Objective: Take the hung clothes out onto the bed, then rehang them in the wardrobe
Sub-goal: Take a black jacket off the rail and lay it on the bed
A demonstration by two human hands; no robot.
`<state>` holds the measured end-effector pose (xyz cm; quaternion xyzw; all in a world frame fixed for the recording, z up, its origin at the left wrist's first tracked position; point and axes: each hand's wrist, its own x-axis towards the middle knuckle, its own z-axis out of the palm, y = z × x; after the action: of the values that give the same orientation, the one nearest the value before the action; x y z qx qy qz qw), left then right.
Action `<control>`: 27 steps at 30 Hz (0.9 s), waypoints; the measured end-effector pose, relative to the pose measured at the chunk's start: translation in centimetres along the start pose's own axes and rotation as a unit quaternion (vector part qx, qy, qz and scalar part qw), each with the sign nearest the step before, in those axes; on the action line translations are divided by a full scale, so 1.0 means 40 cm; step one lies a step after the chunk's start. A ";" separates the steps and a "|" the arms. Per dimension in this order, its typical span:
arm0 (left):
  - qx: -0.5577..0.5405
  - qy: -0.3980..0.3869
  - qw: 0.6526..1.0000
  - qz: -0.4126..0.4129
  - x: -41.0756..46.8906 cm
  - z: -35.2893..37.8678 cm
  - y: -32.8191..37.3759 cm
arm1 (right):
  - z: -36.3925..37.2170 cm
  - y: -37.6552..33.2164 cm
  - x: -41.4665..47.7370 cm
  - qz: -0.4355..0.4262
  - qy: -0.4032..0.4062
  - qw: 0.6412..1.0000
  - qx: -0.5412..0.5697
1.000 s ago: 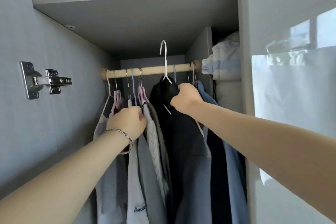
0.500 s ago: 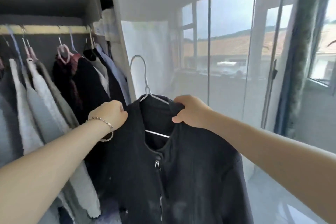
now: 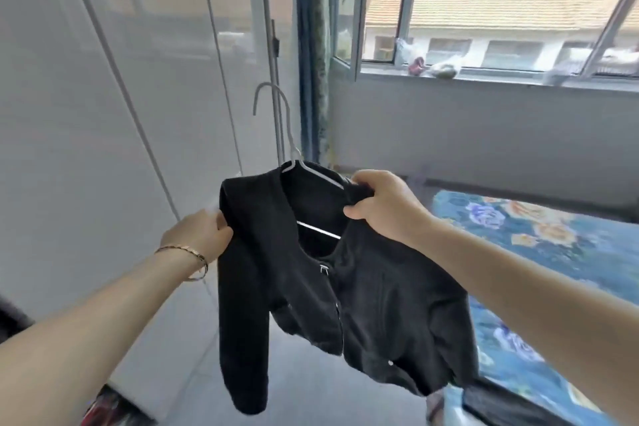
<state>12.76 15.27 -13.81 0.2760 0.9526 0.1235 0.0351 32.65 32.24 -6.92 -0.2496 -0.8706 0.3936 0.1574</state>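
Jacket (image 3: 345,294) and wire hanger (image 3: 294,162) hang in the air in front of the person. The black cloth is zipped at the front, and the hanger's hook points up, free of any rail. The left hand (image 3: 198,235), with a bracelet (image 3: 188,254) on its wrist, pinches the jacket at one shoulder, fingers curled into the cloth. The right hand (image 3: 383,207) is clamped on the other shoulder by the collar, thumb under and fingers over. One sleeve dangles straight down below the left hand. The bed (image 3: 560,252), under a blue flowered cover, lies to the right, beyond the right forearm. The jacket's hem hangs near its edge, and whether they touch cannot be told. A dark thing at the bed's near corner is too blurred to name. Glossy white panels (image 3: 86,149) fill the left side and a curtain (image 3: 316,45) hangs behind the hook. An open window (image 3: 484,10) with small things on its sill (image 3: 501,79) runs above the bed. Grey floor (image 3: 311,384) lies under the jacket.
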 end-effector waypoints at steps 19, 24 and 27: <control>-0.013 -0.174 0.905 0.388 -0.197 0.350 0.599 | -0.238 0.250 -0.612 0.248 0.409 0.877 0.041; 0.011 -0.226 0.867 0.444 -0.340 0.434 0.730 | -0.292 0.352 -0.832 0.309 0.482 0.819 0.047; 0.029 -0.248 0.846 0.471 -0.428 0.486 0.806 | -0.305 0.475 -0.956 0.358 0.501 0.787 0.028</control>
<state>46.54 36.66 -24.42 0.7142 0.6703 0.0245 0.2001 75.88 29.03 -16.57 -0.7008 -0.5062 0.2656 0.4267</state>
